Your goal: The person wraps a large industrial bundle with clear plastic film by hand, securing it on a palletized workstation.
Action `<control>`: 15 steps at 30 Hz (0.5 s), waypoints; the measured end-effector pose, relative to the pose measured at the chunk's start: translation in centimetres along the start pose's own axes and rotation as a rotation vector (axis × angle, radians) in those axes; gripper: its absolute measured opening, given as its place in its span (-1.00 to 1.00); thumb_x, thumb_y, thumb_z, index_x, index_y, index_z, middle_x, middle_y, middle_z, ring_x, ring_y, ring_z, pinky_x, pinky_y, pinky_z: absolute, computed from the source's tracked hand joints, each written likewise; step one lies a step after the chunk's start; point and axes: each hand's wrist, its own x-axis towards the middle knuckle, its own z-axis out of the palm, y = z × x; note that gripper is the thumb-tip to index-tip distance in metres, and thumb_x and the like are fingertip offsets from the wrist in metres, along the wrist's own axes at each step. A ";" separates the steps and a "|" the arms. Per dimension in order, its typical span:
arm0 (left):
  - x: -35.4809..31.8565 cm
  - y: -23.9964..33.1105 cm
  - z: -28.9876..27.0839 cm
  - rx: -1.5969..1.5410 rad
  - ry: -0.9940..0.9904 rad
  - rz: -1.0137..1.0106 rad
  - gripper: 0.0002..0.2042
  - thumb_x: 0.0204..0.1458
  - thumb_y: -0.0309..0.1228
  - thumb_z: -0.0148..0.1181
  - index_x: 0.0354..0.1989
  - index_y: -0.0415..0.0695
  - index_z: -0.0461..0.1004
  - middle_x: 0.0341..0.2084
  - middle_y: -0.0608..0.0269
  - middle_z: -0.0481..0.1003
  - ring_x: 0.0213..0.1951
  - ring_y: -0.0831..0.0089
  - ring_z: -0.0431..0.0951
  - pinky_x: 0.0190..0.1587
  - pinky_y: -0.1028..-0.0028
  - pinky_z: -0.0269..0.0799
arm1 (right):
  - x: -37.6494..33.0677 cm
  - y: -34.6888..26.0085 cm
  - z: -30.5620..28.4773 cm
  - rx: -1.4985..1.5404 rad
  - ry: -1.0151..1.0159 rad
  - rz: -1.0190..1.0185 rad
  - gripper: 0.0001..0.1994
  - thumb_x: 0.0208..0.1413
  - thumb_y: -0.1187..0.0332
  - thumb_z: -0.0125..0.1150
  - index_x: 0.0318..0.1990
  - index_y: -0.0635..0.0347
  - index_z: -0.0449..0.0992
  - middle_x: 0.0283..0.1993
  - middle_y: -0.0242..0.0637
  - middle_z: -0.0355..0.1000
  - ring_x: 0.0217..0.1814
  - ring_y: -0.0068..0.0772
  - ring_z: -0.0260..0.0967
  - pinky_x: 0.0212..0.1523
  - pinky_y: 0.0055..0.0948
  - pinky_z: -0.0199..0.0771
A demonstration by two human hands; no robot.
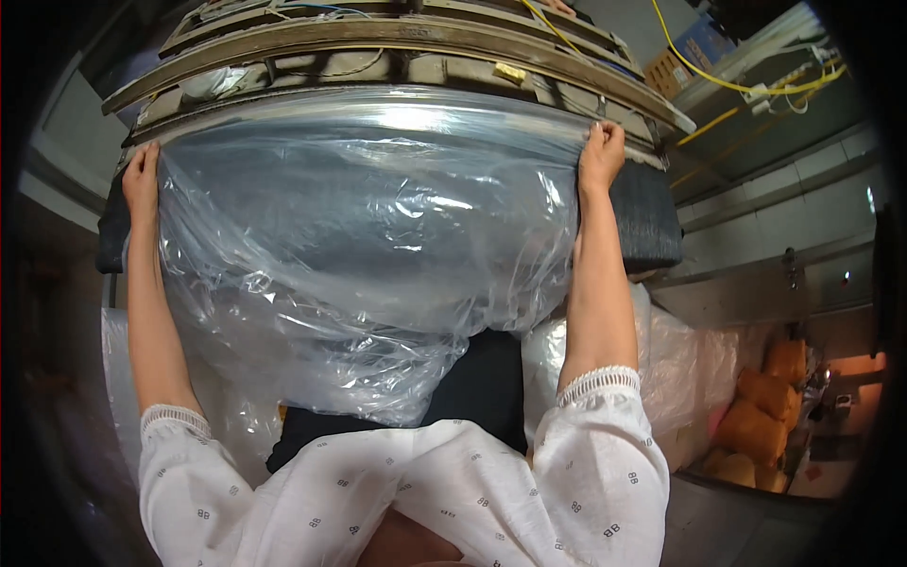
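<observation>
A wide sheet of clear plastic film [378,217] is stretched between my two hands and hangs down in crumpled folds toward my lap. My left hand [142,181] is closed on its upper left corner. At the upper right corner my right hand [601,156] pinches the film between thumb and fingers. The film's upper edge runs along the front of a long wooden-framed machine. Through the film shows a dark padded cover [635,217], whose ends stick out past both hands. Whether the film is one layer or a bag I cannot tell.
Long wooden bars [378,40] cross the machine beyond the film. A yellow cable [718,80] loops at the upper right, near a white plug connector [759,93]. More clear plastic [680,350] is heaped beside my right arm. Orange bundles [761,411] lie at the lower right.
</observation>
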 end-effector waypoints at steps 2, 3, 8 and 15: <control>1.6 0.1 1.5 0.044 -0.074 0.005 -0.68 0.01 -0.18 0.14 -0.24 -0.20 0.51 -0.40 0.34 0.51 -0.32 0.62 0.40 -0.17 0.62 0.25 | 1.2 1.1 -0.4 -0.095 -0.016 -0.072 -0.86 -0.02 0.36 0.11 -0.35 0.24 0.42 -0.37 -0.11 0.40 -0.31 -0.15 0.35 -0.23 -0.30 0.32; 2.3 -0.3 2.2 0.041 -0.070 -0.002 -0.68 0.01 -0.18 0.14 -0.24 -0.20 0.51 -0.40 0.34 0.51 -0.32 0.62 0.40 -0.17 0.62 0.25 | 1.6 1.4 -0.3 -0.179 -0.018 -0.131 -0.85 -0.03 0.35 0.12 -0.37 0.25 0.44 -0.35 -0.11 0.40 -0.29 -0.16 0.35 -0.22 -0.31 0.31; 3.7 -0.2 4.7 -0.009 -0.068 -0.025 -0.69 -0.04 -0.18 0.19 -0.26 -0.17 0.52 -0.43 0.38 0.50 -0.36 0.62 0.40 -0.23 0.63 0.26 | 2.8 2.1 0.0 -0.317 -0.030 -0.134 -0.82 -0.05 0.31 0.15 -0.42 0.26 0.48 -0.37 -0.13 0.39 -0.32 -0.19 0.33 -0.25 -0.32 0.31; 4.6 -0.9 4.4 0.080 -0.070 -0.030 -0.75 -0.08 -0.21 0.22 -0.54 -0.13 0.40 -0.65 0.49 0.23 -0.53 0.68 0.19 -0.44 0.64 0.13 | 2.2 0.2 0.3 -0.407 -0.003 -0.008 -0.66 -0.12 0.22 0.21 -0.31 0.27 0.27 -0.23 -0.15 0.20 -0.23 -0.19 0.22 -0.12 -0.31 0.22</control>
